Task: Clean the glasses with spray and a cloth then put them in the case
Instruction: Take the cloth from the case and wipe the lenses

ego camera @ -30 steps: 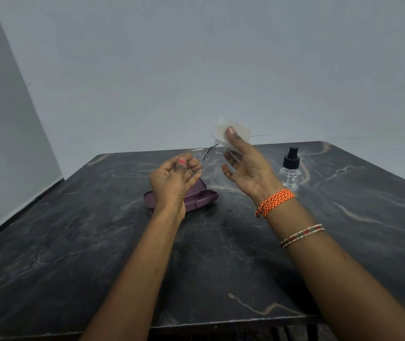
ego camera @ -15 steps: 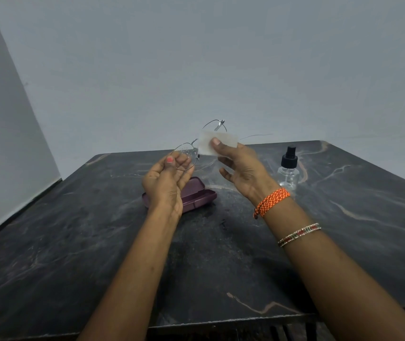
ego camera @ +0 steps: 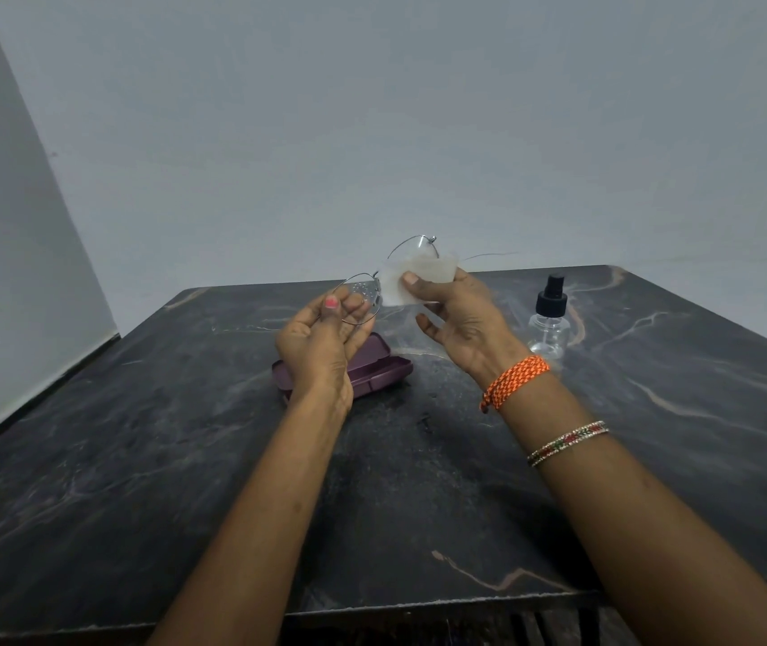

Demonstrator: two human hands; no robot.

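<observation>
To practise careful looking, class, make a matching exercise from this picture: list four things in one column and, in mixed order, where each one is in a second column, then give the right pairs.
Things
1. glasses
2. cloth
3. case
4. spray bottle

Places
A. standing upright on the table, to the right of both hands
B. pinched in the right hand, over one lens
C. lying on the table behind the left hand
D. held up above the table by the left hand

Pairs: 1-D, 2-B, 3-C, 4-A
</observation>
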